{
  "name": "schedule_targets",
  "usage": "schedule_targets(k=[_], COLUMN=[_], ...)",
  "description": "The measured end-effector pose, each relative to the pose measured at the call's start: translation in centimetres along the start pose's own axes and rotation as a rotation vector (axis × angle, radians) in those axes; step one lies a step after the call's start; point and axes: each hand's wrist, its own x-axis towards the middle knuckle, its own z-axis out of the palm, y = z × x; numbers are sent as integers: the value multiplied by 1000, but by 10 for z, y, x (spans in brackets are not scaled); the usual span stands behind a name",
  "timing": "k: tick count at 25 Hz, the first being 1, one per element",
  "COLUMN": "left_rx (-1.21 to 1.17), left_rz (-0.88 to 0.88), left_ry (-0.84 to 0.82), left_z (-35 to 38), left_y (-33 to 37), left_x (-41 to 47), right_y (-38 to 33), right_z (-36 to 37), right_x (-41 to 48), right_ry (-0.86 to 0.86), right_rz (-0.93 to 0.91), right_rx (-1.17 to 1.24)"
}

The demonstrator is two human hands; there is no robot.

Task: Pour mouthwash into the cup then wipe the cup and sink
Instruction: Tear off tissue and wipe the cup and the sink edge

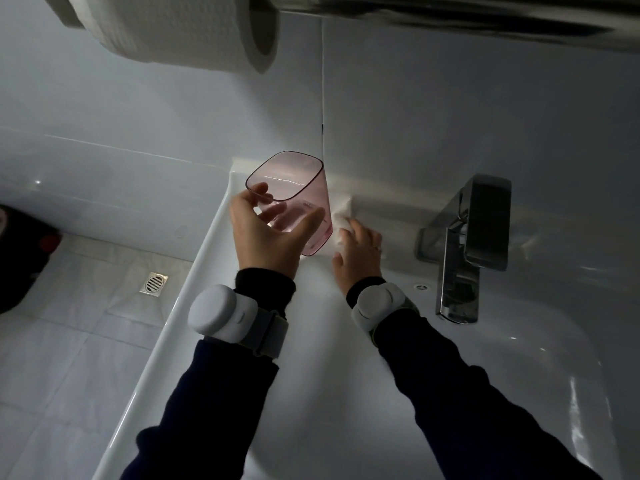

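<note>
A clear pink plastic cup [294, 183] with a rounded square mouth stands tilted at the back left corner of the white sink [194, 271]. My left hand [266, 237] wraps around its lower half and holds it. Right beside the cup, my right hand [358, 254] presses a crumpled white tissue [341, 216] against the sink's back ledge. The cup's base is hidden behind my left hand. No mouthwash bottle is in view.
A chrome tap [467, 244] stands on the ledge to the right of my hands, with the basin [519, 375] below it. A toilet paper roll [180, 29] hangs on the wall above left. The tiled floor with a drain [154, 282] lies to the left.
</note>
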Motion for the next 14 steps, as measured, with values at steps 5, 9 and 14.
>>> schedule_targets(k=[5, 9, 14], left_rx=[-17, -1, 49], left_rz=[-14, -24, -34], left_ry=[-23, -43, -66], left_z=[14, 24, 47], left_y=[0, -3, -14], left_x=[-5, -3, -8], right_y=[15, 21, 27], right_z=[5, 1, 0], right_x=[-14, -24, -53], right_ry=[1, 11, -40], right_rz=[-107, -106, -162], right_rx=[9, 39, 82])
